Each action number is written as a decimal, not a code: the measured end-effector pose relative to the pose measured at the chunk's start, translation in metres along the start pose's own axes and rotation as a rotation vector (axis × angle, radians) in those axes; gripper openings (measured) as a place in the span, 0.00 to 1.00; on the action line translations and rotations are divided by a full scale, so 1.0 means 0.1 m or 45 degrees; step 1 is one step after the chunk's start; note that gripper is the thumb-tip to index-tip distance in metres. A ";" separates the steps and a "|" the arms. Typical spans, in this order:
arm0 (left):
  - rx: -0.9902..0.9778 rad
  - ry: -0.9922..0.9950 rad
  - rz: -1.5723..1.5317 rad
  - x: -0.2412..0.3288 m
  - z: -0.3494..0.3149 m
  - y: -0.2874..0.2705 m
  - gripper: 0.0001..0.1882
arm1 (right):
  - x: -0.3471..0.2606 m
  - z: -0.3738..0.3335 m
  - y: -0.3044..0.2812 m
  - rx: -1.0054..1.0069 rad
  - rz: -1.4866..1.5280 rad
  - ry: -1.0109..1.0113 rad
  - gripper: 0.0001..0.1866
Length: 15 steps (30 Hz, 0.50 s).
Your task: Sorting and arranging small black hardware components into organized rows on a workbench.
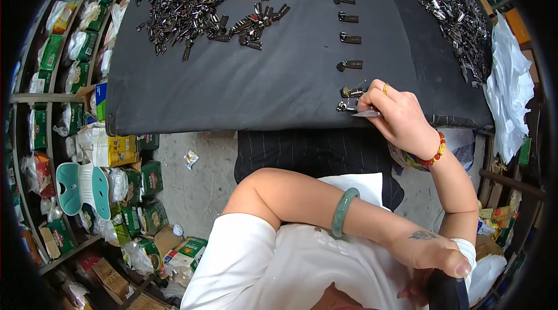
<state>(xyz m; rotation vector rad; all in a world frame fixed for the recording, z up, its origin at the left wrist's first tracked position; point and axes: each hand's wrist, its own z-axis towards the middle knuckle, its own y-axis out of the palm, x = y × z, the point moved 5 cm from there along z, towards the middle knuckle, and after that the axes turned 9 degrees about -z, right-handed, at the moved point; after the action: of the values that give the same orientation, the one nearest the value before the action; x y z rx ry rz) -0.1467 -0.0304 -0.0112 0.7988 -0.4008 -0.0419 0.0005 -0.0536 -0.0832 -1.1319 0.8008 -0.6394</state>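
Observation:
On the black-covered table, near its front edge, my right hand (397, 113) is closed in a pinch, with a pointed silver metal tool (366, 114) jutting left from the fingers. Beside those fingertips lies a shiny zipper slider (344, 106), and just above it a dark zipper pull (350, 92). From there a column of zipper pulls (350, 66) runs away up the table. My left arm crosses my body, and my left hand (433, 255) is at the lower right, thumb pressed against a dark flat object (447, 289); its other fingers are mostly hidden.
A large heap of dark zipper pulls (197, 4) covers the table's far left. Another heap of shiny metal pieces (453, 19) lines the right side, next to a white plastic sheet (508, 89). Shelves of boxes and a teal-and-white plastic stool (84, 189) stand at left.

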 end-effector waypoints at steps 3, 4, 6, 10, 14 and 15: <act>-0.004 0.003 0.008 0.01 -0.01 0.00 0.19 | 0.02 0.01 0.00 -0.024 0.043 -0.004 0.09; -0.006 0.008 0.010 0.01 -0.01 0.00 0.19 | 0.03 0.02 0.01 -0.033 0.046 -0.005 0.09; -0.010 0.018 0.015 0.02 -0.02 0.01 0.19 | 0.04 0.02 0.02 -0.053 0.053 -0.007 0.09; -0.021 0.008 0.005 -0.01 -0.01 -0.01 0.19 | 0.00 -0.04 0.03 0.022 -0.046 -0.047 0.09; -0.001 -0.022 0.021 0.04 -0.02 0.02 0.19 | -0.05 -0.10 0.09 0.135 -0.148 -0.097 0.09; 0.012 -0.034 0.033 0.05 -0.02 0.03 0.19 | -0.07 -0.11 0.10 0.179 -0.182 -0.117 0.10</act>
<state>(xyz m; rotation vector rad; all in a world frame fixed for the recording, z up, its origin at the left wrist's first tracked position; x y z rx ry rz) -0.1412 -0.0281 -0.0087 0.8032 -0.4367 -0.0260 -0.0118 -0.0510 -0.0931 -1.0884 0.5908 -0.7453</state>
